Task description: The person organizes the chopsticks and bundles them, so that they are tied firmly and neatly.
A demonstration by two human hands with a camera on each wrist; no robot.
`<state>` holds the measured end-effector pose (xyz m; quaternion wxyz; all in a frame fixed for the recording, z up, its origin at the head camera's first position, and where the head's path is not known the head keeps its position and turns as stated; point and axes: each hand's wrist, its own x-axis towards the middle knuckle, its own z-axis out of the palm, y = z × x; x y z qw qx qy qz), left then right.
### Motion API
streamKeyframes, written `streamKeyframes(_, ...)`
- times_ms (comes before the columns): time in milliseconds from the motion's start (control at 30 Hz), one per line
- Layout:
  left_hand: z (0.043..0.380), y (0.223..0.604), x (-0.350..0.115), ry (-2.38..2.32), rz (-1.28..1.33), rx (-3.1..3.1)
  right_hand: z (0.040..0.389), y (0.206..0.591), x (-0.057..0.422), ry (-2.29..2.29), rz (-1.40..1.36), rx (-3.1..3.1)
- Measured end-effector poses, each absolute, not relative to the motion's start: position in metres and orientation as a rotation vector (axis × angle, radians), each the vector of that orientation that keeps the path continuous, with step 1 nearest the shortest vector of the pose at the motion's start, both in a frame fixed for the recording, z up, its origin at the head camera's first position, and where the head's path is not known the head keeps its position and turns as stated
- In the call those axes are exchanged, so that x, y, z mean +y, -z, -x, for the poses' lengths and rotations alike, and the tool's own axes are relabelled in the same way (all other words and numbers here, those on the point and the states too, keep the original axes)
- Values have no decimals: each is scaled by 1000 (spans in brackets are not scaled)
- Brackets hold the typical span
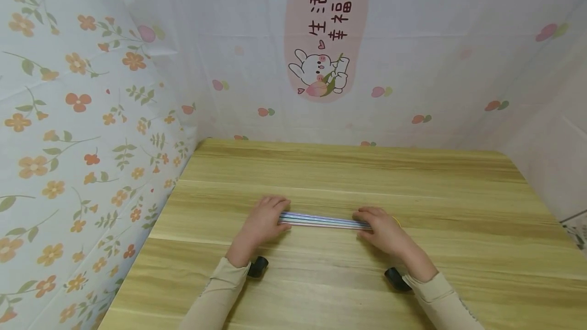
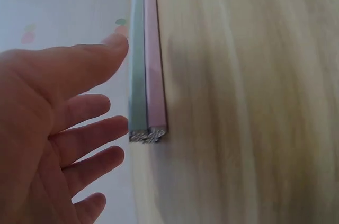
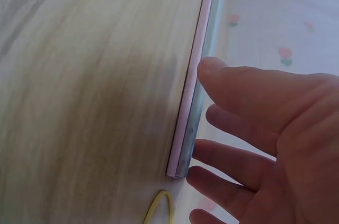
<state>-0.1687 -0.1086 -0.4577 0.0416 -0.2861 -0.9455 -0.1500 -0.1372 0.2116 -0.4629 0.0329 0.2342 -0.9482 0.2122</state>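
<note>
A bundle of long, thin pastel sticks, lilac, blue, green and pink, lies between the two hands on the table. My left hand is at its left end, thumb on the near side and fingers on the far side. In the left wrist view, the green and pink sticks have silvery, rough-looking ends. My right hand is at the other end, its thumb close to or touching the sticks and its fingers loosely extended. Whether either hand makes contact is hard to tell.
A thin yellow loop, like a rubber band, lies just beyond the right end. The wood-grain table backs onto a patterned cloth, with a floral cloth at its left. Black devices sit at both wrists.
</note>
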Motion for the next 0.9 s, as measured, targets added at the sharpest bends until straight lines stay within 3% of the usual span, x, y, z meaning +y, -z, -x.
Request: streamKeyframes(900, 170, 469, -97, 362, 950, -2826, 139, 473, 201, -473, -733, -2819)
